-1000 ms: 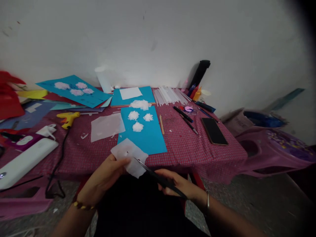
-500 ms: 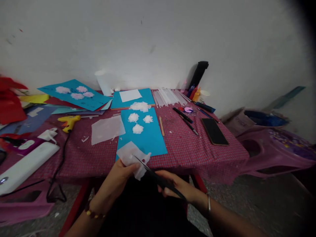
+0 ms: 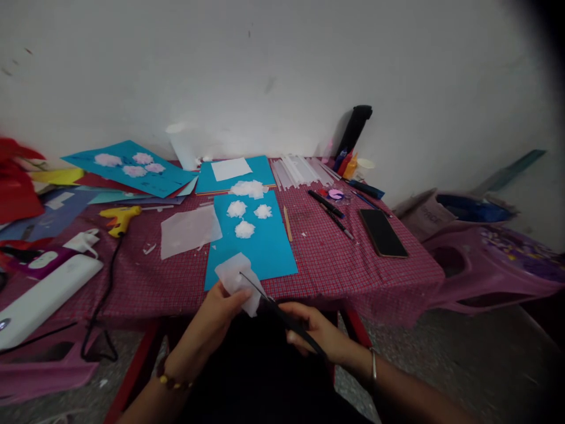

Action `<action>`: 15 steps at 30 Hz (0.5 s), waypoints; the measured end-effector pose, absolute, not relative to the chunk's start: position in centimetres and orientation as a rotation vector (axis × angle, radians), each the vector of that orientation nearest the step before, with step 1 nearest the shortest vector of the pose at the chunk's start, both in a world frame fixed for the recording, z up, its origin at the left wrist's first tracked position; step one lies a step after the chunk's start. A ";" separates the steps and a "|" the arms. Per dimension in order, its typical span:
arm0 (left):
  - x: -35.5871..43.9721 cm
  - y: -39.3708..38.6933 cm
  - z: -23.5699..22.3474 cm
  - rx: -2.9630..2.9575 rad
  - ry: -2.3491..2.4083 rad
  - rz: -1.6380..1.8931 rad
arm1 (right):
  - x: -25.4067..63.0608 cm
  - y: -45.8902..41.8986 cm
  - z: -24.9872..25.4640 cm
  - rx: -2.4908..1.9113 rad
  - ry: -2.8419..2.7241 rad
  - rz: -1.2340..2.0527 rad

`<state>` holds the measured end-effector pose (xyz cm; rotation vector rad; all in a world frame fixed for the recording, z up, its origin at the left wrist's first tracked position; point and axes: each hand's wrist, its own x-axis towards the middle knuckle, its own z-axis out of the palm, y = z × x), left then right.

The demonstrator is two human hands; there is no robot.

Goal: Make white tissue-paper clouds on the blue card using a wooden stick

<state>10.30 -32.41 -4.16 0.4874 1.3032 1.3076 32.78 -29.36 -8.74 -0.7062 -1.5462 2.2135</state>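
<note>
Pinched in my left hand point(image 3: 220, 310) is a piece of thin white tissue paper point(image 3: 233, 270), held over the table's front edge. My right hand point(image 3: 315, 333) grips black-handled scissors point(image 3: 286, 320), whose blades lie across the tissue paper and point up and left. Just beyond, a blue sheet of paper point(image 3: 265, 257) lies flat with three white ruffled paper puffs point(image 3: 244, 229) on it. More crumpled white tissue point(image 3: 249, 188) rests at its top edge. Left of the sheet is a flat piece of white tissue point(image 3: 190, 232).
A yellow glue gun point(image 3: 121, 219), a white power strip point(image 3: 53, 300) and a blue card with pinkish puffs point(image 3: 132, 166) occupy the left. To the right are a phone point(image 3: 382, 233), pens point(image 3: 326, 204), glue sticks point(image 3: 300, 171) and small paint bottles point(image 3: 350, 166). A pink stool point(image 3: 468, 259) stands beyond the table.
The tissue paper in my left hand has turned and looks narrower, its right-hand flap no longer sticking out. The scissors have shifted slightly with it. The view has moved a little.
</note>
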 end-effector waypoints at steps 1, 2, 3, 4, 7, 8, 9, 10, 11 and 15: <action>9.9 -32.2 -3.9 0.470 1.295 1.322 | 32.8 -29.3 -8.7 -0.711 -1.543 2.214; 9.5 -32.0 -3.6 0.456 1.290 1.337 | 32.7 -29.3 -8.7 -0.716 -1.545 2.213; 9.0 -31.7 -3.3 0.448 1.291 1.348 | 32.7 -29.2 -8.6 -0.718 -1.552 2.210; 8.6 -31.5 -3.1 0.450 1.298 1.351 | 32.7 -29.1 -8.5 -0.718 -1.563 2.207; 7.6 -30.9 -2.7 0.477 1.330 1.338 | 32.9 -29.0 -8.1 -0.691 -1.617 2.187; 7.5 -30.8 -2.7 0.484 1.334 1.337 | 33.0 -28.9 -8.1 -0.666 -1.636 2.189; 7.4 -30.8 -2.6 0.492 1.335 1.337 | 33.1 -28.9 -8.0 -0.637 -1.653 2.199; 7.4 -30.7 -2.6 0.499 1.335 1.340 | 33.3 -28.9 -7.9 -0.608 -1.667 2.218; 7.4 -30.7 -2.7 0.506 1.333 1.342 | 33.4 -28.8 -7.8 -0.584 -1.674 2.243; 7.5 -30.8 -2.8 0.523 1.332 1.342 | 33.9 -28.7 -7.6 -0.545 -1.656 2.348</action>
